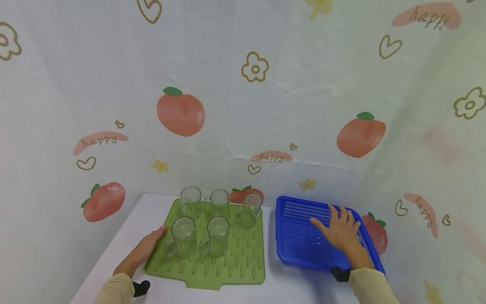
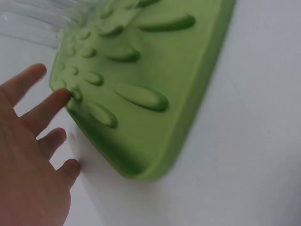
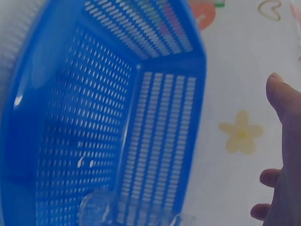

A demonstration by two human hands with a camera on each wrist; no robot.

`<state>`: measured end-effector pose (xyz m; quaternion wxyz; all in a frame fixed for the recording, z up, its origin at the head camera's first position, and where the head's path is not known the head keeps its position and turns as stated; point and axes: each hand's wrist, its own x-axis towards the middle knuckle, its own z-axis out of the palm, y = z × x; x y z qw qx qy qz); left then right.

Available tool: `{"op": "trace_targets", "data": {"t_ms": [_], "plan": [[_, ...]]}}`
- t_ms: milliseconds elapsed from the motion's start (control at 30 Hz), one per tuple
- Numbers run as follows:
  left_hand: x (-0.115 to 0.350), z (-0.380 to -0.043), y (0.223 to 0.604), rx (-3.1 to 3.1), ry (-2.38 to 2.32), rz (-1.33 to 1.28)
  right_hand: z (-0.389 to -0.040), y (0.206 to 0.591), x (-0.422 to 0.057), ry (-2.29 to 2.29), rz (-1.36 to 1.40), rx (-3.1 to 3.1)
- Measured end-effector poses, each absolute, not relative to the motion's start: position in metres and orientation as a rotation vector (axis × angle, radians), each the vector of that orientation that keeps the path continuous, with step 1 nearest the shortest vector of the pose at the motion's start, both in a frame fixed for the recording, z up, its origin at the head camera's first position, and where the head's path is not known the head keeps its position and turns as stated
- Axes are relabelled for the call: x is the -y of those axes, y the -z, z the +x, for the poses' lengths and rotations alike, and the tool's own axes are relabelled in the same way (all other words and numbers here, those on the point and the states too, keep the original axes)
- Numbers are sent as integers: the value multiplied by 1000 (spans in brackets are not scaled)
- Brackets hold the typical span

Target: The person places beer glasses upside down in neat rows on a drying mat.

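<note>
My left hand (image 1: 146, 248) lies along the left edge of the green drying mat (image 1: 243, 264), fingers extended and right at its rim. Several clear glass mugs stand on the mat; a front-left mug (image 1: 184, 240) is closest to that hand. My right hand (image 1: 341, 230) is spread above the blue plastic basket (image 1: 303, 264), holding nothing. A clear glass piece (image 3: 96, 209) lies inside the basket in the right wrist view, and my hand covers most of it in the head view.
The mat and basket rest side by side on a white table (image 1: 275, 276), with a narrow gap between them. A white printed curtain (image 1: 228, 105) hangs right behind the table and along both sides.
</note>
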<state>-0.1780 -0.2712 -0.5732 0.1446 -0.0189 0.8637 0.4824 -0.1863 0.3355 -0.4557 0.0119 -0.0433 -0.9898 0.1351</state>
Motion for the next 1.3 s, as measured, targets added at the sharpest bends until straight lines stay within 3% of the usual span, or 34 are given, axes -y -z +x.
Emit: {"op": "trace_targets", "data": {"t_ms": [733,1300], "plan": [[280,-170,589,-2704,-1129,113,-206,475,-382,-493,-280,3129],[275,-169,585,-2695,-1057,64,-216,485,-398,-606,-447,3196]]}}
